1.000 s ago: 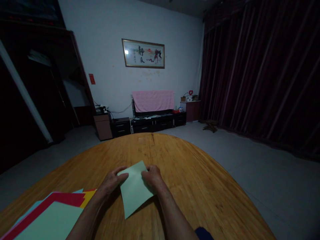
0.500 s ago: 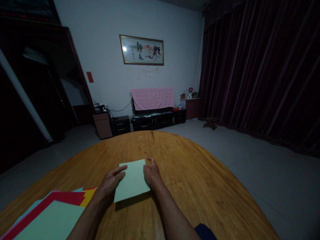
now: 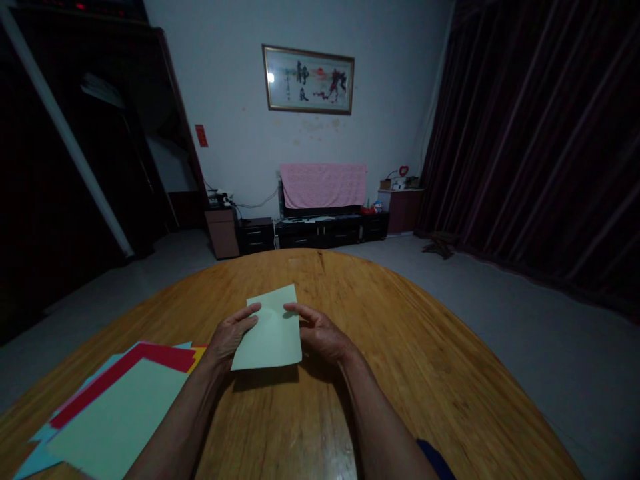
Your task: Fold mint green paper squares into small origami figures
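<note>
A pale green sheet of paper [image 3: 270, 340] is held slightly above the wooden table, its near edge casting a shadow. My left hand [image 3: 233, 333] grips its left side, with the thumb and a finger lying over the top face and the other fingers hidden beneath. On the right side, my right hand [image 3: 320, 330] has the paper's edge between fingers, one finger reaching over the upper face. The far right corner of the sheet tilts up. Whether the sheet is folded I cannot tell.
A fanned pile of coloured papers [image 3: 120, 413], in pale green, red, light blue and yellow, lies left of my left forearm. The round wooden table [image 3: 415, 373] curves away in front. Beyond it stand a low black cabinet [image 3: 325, 233] and a pink cloth [image 3: 325, 185] over a screen.
The paper's far edge has lifted and tilted. My right hand has turned, with a finger now stretched over the sheet. The head view has shifted left and down.
</note>
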{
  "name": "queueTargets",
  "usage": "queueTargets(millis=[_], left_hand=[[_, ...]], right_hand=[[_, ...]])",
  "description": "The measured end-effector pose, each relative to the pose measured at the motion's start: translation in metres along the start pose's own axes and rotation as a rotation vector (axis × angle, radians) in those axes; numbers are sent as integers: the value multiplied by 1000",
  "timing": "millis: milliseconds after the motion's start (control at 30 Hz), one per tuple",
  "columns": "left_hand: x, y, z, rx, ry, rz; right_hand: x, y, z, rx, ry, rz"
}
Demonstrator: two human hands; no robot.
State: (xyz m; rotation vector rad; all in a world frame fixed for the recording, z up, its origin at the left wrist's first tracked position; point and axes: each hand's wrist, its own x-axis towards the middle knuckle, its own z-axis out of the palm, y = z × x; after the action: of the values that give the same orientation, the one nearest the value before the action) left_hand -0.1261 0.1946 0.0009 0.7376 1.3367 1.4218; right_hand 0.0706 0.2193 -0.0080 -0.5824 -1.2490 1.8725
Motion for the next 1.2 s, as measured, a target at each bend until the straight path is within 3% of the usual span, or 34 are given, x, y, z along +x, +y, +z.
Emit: queueTargets(millis=[233,467,533,667,767,967,1200], left_hand=[[5,-1,-4,121,-3,88],[-1,-5,-2,-86,-71,88],[-2,-4,0,-125,-92,107],[-6,0,1,-261,-205,131],[-9,3,2,-298,-257,132],[-6,2,5,-122,-42,302],[-7,4,9,-103,-20,347]], right_hand=[[-5,-6,6,-50,20,122],[-7,-4,11,-111,94,36],[-2,-3,8,-155,149,36],[10,1,0,-258,307,-98],[14,3,-1,-263,348,-147],[13,4,3,-252,247,-101],[18,-1,12,-114,304,-230]])
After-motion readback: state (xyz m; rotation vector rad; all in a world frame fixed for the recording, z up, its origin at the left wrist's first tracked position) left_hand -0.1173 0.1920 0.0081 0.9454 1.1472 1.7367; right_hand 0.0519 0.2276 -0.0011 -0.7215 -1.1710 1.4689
